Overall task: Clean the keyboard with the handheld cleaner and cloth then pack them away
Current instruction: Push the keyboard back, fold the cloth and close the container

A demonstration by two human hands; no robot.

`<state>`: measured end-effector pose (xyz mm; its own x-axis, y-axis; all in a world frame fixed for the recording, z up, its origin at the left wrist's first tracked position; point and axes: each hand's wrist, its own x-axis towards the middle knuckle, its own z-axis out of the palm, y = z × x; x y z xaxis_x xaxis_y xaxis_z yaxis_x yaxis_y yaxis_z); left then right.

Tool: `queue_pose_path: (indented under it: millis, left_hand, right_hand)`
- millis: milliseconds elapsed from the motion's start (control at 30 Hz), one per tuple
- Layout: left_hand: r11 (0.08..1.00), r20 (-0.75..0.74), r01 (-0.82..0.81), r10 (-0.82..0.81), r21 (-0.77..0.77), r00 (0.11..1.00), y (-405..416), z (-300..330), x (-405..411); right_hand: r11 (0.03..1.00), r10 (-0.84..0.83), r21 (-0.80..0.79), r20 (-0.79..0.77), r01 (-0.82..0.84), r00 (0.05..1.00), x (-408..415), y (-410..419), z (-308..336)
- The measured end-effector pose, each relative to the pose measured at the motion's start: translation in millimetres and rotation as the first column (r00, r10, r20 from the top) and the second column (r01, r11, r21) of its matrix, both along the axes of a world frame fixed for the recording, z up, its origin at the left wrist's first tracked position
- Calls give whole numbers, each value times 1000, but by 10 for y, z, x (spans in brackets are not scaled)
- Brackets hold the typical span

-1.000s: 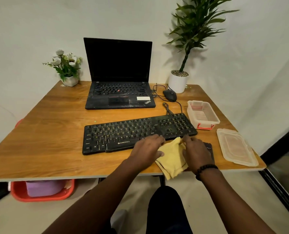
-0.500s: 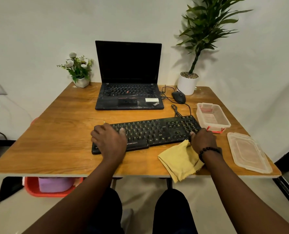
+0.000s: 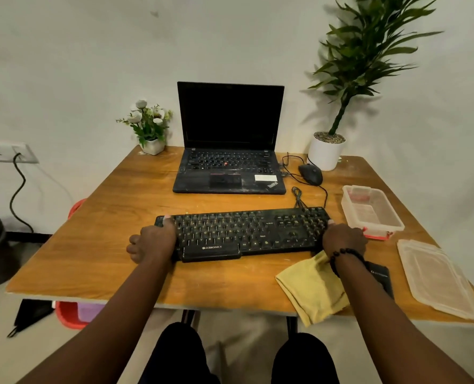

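Observation:
A black keyboard (image 3: 246,231) lies across the middle of the wooden table (image 3: 105,245). My left hand (image 3: 152,241) grips its left end, thumb along the far edge. My right hand (image 3: 342,239) grips its right end. A yellow cloth (image 3: 313,289) lies crumpled at the table's front edge, under my right wrist. A flat black object (image 3: 381,278), perhaps the handheld cleaner, lies beside the cloth, partly hidden by my right forearm.
An open laptop (image 3: 230,151) stands behind the keyboard, with a black mouse (image 3: 310,174) and cables to its right. A clear plastic box (image 3: 371,210) and its lid (image 3: 438,278) sit at the right. A flower pot (image 3: 149,128) and a tall plant (image 3: 327,151) stand at the back.
My left hand left the cloth and went to the keyboard's left end. My right hand shifted to the right end. The keyboard now lies straighter and the cleaner shows beside the cloth.

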<state>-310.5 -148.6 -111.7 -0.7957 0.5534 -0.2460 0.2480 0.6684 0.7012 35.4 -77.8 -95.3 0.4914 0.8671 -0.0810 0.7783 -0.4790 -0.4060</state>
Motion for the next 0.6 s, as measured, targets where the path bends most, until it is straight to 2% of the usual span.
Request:
queue_pose_path:
  millis: [133, 267, 367, 433, 533, 600]
  left_hand:
    - [995, 34, -47, 45, 84, 998, 186, 131, -188]
    - [973, 40, -44, 36, 226, 999, 508, 317, -405]
    - [934, 134, -57, 10, 352, 991, 861, 397, -612]
    - [912, 187, -65, -13, 404, 982, 1233, 211, -915]
    - [920, 207, -33, -53, 391, 977, 1644, -49, -1237]
    - [924, 211, -15, -71, 382, 975, 1695, 45, -1157]
  right_hand:
    - [992, 55, 110, 90, -65, 994, -57, 167, 19]
    - [974, 79, 210, 22, -82, 997, -157, 511, 219]
    - [977, 90, 196, -49, -79, 995, -258, 862, 312]
    - [981, 107, 172, -86, -91, 991, -329, 1123, 303]
    - [980, 149, 144, -89, -135, 985, -452, 1432, 247]
    - [974, 187, 144, -58, -177, 981, -530, 1590, 198]
